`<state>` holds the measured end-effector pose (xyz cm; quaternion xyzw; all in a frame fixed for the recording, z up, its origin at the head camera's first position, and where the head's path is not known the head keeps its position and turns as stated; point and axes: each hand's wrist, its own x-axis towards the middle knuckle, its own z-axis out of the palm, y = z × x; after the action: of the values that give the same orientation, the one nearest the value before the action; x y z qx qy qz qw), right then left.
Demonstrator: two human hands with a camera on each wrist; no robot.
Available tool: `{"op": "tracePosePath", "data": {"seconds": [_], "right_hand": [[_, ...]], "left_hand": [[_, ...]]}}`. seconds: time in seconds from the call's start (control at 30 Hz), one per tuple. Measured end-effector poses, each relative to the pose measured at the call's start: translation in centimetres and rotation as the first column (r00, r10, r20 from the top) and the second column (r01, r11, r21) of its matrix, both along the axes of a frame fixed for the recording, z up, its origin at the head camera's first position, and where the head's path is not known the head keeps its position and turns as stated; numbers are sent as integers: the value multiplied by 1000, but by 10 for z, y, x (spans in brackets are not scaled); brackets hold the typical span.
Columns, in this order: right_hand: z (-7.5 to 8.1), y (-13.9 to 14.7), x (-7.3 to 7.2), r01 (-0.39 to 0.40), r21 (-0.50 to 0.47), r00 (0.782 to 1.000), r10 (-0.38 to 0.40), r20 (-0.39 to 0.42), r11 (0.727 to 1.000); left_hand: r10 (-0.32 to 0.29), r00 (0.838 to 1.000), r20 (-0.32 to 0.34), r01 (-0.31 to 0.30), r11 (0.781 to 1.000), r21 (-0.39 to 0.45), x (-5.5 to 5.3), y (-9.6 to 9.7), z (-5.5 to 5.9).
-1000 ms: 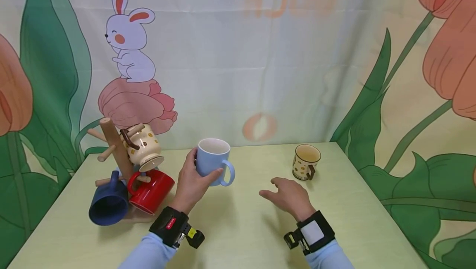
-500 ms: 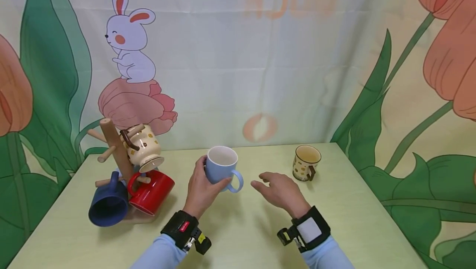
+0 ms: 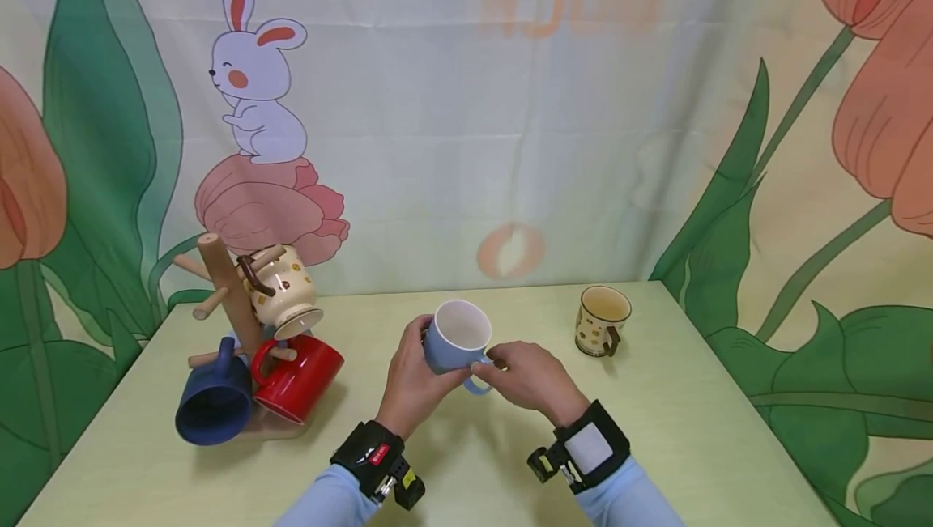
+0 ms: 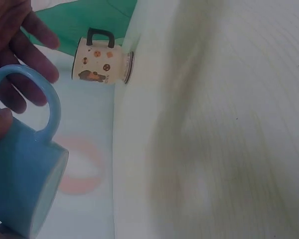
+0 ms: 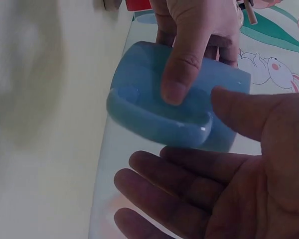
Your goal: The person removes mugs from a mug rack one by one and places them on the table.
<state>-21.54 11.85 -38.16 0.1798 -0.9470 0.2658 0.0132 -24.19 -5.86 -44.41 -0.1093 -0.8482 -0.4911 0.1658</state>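
Note:
My left hand [image 3: 411, 381] grips a light blue mug [image 3: 445, 355] round its body, holding it above the table with its mouth up and a little tilted. In the right wrist view, the left thumb [image 5: 182, 74] presses on the mug's side beside the handle [image 5: 154, 122]. My right hand [image 3: 528, 377] is at the handle. Its thumb tip [image 5: 224, 102] is right at the mug's wall, and its fingers [image 5: 164, 184] reach out past the handle, loosely extended. From the left wrist view, those fingers lie behind the handle [image 4: 55, 109], spread and not curled round it.
At left stands a wooden mug tree [image 3: 236, 292] with a cream patterned mug [image 3: 280, 288], a red mug [image 3: 302, 377] and a dark blue mug [image 3: 211, 397] on its pegs. Another cream patterned mug [image 3: 601, 320] stands upright on the table [image 3: 700, 430], back right. A printed curtain hangs behind.
My left hand has carried the light blue mug rightward and toward me, tilting it slightly. The right hand has moved left, from apart to the mug's handle.

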Motion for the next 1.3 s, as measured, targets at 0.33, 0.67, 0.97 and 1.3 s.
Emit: {"op": "tracePosePath", "data": {"seconds": [0.33, 0.67, 0.97, 1.3], "right_hand": [[-10, -2, -3, -10, -42, 1000, 9, -14, 999], [-6, 0, 0, -14, -151, 992, 33, 122, 988], [-7, -2, -1, 12, -119, 994, 1, 108, 993], [-9, 0, -4, 87, -10, 996, -87, 19, 996]], "left_hand": [[-16, 995, -95, 11, 999, -49, 3, 6, -2], [-35, 998, -51, 32, 998, -55, 5, 5, -2], [-102, 994, 23, 104, 988, -118, 4, 2, 2], [-177, 980, -88, 127, 904, -409, 2, -12, 13]]}}
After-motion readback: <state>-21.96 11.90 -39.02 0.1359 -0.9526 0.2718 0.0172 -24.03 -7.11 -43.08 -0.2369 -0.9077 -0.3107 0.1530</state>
